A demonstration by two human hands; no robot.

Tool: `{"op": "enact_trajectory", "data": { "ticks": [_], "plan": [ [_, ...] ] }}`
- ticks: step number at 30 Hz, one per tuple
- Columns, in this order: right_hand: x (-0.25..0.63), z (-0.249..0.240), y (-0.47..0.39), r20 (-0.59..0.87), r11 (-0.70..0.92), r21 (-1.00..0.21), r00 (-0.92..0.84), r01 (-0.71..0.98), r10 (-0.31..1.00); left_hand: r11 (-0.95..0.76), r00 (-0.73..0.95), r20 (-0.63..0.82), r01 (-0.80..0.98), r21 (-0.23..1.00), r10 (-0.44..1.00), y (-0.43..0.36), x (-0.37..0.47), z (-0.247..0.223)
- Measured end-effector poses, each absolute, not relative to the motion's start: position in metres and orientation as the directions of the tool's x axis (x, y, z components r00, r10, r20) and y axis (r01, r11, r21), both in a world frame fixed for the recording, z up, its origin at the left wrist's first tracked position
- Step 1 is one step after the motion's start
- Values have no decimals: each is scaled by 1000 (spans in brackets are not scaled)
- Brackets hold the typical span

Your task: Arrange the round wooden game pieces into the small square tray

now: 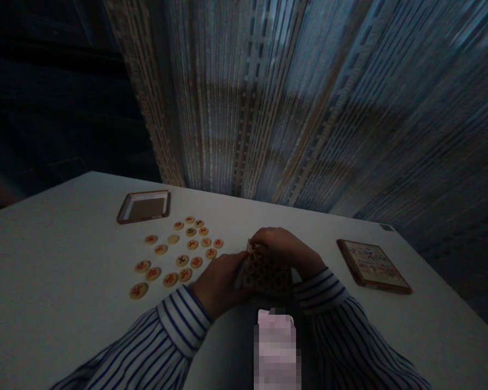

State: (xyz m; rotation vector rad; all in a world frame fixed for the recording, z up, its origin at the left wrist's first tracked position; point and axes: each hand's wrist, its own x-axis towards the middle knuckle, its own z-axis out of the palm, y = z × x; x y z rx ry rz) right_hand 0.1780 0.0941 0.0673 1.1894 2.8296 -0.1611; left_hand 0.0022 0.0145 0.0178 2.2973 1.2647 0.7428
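Observation:
In front of me sits a dark brown, patterned box-like thing [268, 277], between my two hands and partly covered by them. My left hand [223, 281] holds its left side, with the thumb along the near edge. Over the far left corner bends my right hand [282, 246], its fingers drawn together; a small pale bit shows at the fingertips, too dim to name. Left of my hands lie several round wooden xiangqi pieces [182, 260], with red or black characters; one plain-looking piece [173, 239] shows no marking.
An open, shallow brown-rimmed tray [143, 221] rests at the table's back left. A flat brown box or lid with a printed top [378, 264] lies at the right. Behind the white table [85, 254] hangs a string curtain [236, 108]. A blurred pink shape [276, 346] is nearest me.

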Motion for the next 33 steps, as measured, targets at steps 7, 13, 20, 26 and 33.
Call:
{"op": "enact_trajectory", "data": {
  "ticks": [7, 13, 20, 26, 33],
  "plan": [
    [179, 72, 92, -78, 679, -104, -687, 727, 723, -505, 438, 265, 640, 579, 859, 15, 1, 14],
    [181, 77, 90, -102, 625, -77, -630, 777, 770, -512, 452, 261, 629, 585, 853, 14, 0, 16],
    [181, 71, 92, -131, 620, -57, -621, 783, 773, -504, 441, 261, 635, 586, 859, 15, 0, 13],
    [182, 69, 93, -112, 632, -34, -631, 774, 768, -504, 439, 262, 635, 586, 859, 14, 1, 17],
    [182, 71, 93, -127, 622, -28, -620, 783, 774, -510, 444, 266, 631, 585, 855, 14, 0, 15]
  ]
}}
